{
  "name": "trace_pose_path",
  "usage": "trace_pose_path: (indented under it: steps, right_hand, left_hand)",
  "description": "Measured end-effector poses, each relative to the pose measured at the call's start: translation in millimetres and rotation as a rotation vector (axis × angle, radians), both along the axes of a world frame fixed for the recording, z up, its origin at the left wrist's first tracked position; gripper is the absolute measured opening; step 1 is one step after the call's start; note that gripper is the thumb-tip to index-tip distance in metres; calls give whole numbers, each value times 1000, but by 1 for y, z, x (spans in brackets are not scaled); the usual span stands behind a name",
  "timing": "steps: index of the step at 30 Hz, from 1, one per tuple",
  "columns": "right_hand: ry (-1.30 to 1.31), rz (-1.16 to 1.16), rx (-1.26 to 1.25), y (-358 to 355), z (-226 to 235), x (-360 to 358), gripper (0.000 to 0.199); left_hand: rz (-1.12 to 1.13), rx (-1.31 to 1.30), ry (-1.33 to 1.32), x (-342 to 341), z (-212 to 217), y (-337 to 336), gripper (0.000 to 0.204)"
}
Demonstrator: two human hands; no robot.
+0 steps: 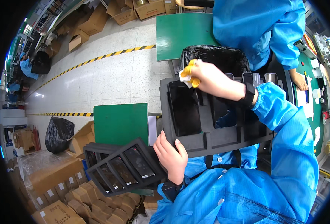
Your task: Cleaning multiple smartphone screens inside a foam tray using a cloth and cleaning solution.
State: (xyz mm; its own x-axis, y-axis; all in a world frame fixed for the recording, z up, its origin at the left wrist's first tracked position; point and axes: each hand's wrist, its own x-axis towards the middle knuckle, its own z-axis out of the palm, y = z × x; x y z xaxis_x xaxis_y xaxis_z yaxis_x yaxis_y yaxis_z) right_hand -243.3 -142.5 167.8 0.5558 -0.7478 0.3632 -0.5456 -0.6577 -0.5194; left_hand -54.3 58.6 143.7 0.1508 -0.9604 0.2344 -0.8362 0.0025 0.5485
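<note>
A dark grey foam tray [180,143] with several slots rests on my lap. Flat black glossy panels [184,108] lie in its slots. My left hand [171,156] grips the tray's near left edge. My right hand [209,78], with yellow finger cots, pinches a small white cloth [185,79] over the tray's far left corner, just above the leftmost panel. A black wrist strap circles my right wrist.
A second foam tray [122,168] with several dark panels sits on a stack at lower left. A black-lined bin [217,58] stands beyond the tray. Another person in a blue coat [262,30] works at the green bench [318,123] on the right. Cardboard boxes [56,175] lie around.
</note>
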Motion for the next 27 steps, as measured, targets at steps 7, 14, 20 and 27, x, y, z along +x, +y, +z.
trace_pose_path:
  steps: [7, 14, 20, 27]
  right_hand:
    - [181, 444, 191, 87, 2, 28, 13]
    - [161, 199, -24, -3, 24, 30, 28]
    - [166, 389, -55, 55, 18, 42, 10]
    - [189, 375, -3, 60, 21, 23, 22]
  left_hand:
    - [1, -8, 29, 2, -4, 1, 47]
    - [-14, -51, -32, 2, -5, -1, 46]
    - [1, -49, -17, 5, -8, 0, 47]
    - [3, -75, 64, 3, -6, 0, 54]
